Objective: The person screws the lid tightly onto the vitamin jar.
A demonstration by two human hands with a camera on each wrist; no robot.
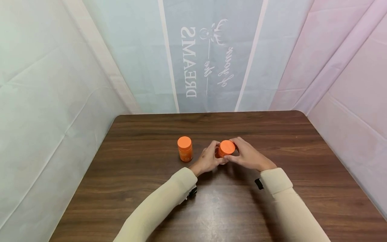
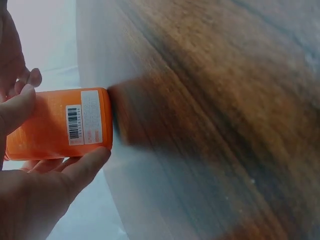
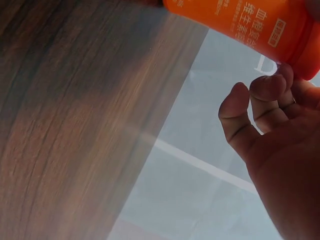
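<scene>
An orange bottle (image 1: 222,152) with an orange lid (image 1: 227,147) is upright between both hands. My left hand (image 1: 207,160) grips its body from the left; in the left wrist view a white barcode label (image 2: 84,118) shows near its base. From the right, my right hand (image 1: 249,155) holds the lid between thumb and fingers. White printing runs along the bottle (image 3: 245,22) in the right wrist view. Whether the base touches the table cannot be told. A second orange bottle (image 1: 185,150), lid on, stands left of my left hand.
Both bottles are over a dark wood-grain table (image 1: 145,134). Pale cloth hangings (image 1: 211,101) with white lettering rise behind the table's back edge, and more cloth (image 1: 60,117) borders its sides. A black strap piece (image 1: 259,184) shows below the right sleeve.
</scene>
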